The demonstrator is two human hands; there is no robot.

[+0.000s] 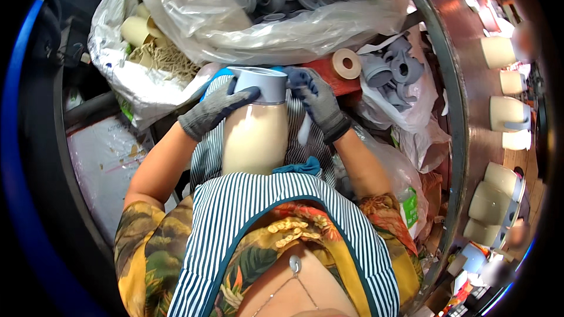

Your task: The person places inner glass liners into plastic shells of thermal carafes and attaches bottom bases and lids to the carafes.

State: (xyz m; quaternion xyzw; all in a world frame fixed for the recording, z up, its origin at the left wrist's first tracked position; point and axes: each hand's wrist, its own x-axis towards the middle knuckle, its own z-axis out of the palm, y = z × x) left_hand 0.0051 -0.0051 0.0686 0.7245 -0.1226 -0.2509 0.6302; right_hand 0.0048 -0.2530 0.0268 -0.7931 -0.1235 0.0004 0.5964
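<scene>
A cream jug body [256, 138] with a grey-blue spouted collar [267, 87] stands upright against my lap, its lower end hidden by the striped apron [270, 191]. My left hand [220, 105], in a grey and navy glove, wraps the collar's left side with the thumb across its front. On the right, my gloved right hand [317, 97] has its fingers curled in close to the rim. Whatever those fingertips pinch, if anything, is too small to make out. A bit of teal cloth [302, 167] lies beside the jug's lower part.
Ahead, a clear plastic bag [194, 23] holds dark grey round parts. A white sack [108, 61] with cream pieces and stringy cord sits left of it. Near my right hand are a red roll [335, 76] and bagged grey-blue collars [399, 67]. Cream jugs [508, 113] line the right-hand bench.
</scene>
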